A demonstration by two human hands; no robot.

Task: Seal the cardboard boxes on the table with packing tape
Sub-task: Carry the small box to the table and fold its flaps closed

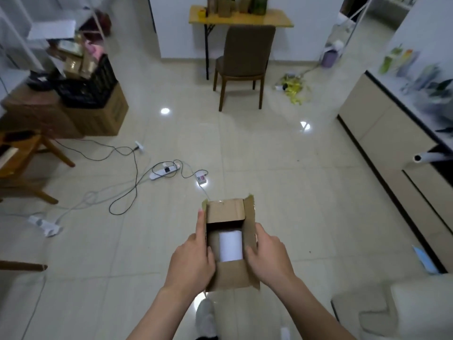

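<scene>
- Head view: A person holds 1 small cardboard box [228, 209] in 2 hands above a tiled floor [282, 168], not on any surface; the wooden surface [245, 19] with a chair [245, 65] stands well apart at the far wall.
- The left hand [193, 256] grips the box's left wall, index finger straight along it and thumb at the rim. The right hand [269, 256] clasps the right flap and wall, thumb pressed on the flap.
- All 4 flaps stand open; a white object [230, 245] lies inside. No packing tape is seen.
- Handling, as a judgement: the box looks light, of thin corrugated board that would buckle under a hard squeeze. The flaps are loose and the contents may slide. The side walls low down, or the base, seem the safest hold.
- No writing can be read on the box. Markings on a small device [201, 179] beside the power strip [163, 171] and on the large carton [110, 116] are too blurred to make out.
</scene>
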